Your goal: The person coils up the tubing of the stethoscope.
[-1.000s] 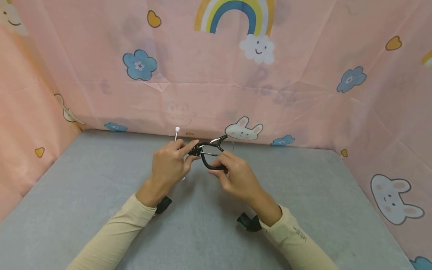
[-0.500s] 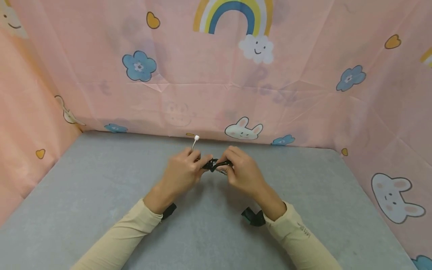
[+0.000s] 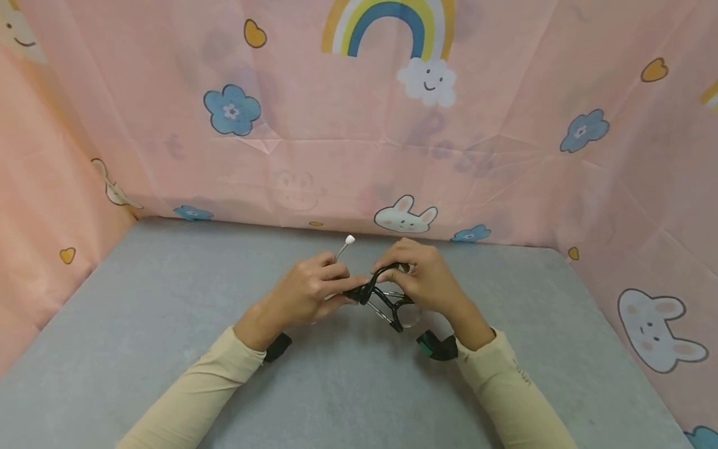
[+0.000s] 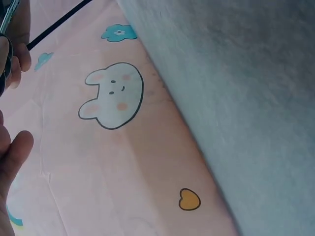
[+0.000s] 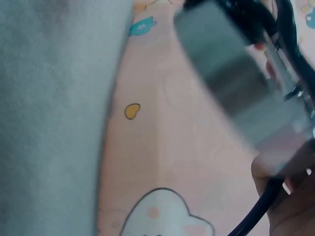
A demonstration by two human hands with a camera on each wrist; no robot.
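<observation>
Between the two hands is a stethoscope (image 3: 367, 292), folded into black tubing and thin metal rods. My left hand (image 3: 314, 287) grips the gathered part at its left end. A white ear tip (image 3: 350, 239) on a thin stem sticks up behind the left fingers. The right hand (image 3: 423, 280) pinches a bend of black tube, with a forked black part (image 3: 395, 305) below it. In the right wrist view, a blurred, shiny flat metal part (image 5: 236, 69) hangs near black tubing (image 5: 256, 211). The left wrist view catches only some fingers and a straight black tube (image 4: 59, 24); the fingers hide the rest.
A grey tabletop (image 3: 348, 393) lies under the hands. Pink printed cloth (image 3: 336, 156) hangs along the back and both sides. Black straps (image 3: 437, 346) show at the wrists, by the beige cuffs.
The wide black loop was first drawn in close between the hands. Since then my right hand has shifted right, and the forked part shows below it. The ear tip has moved right and down.
</observation>
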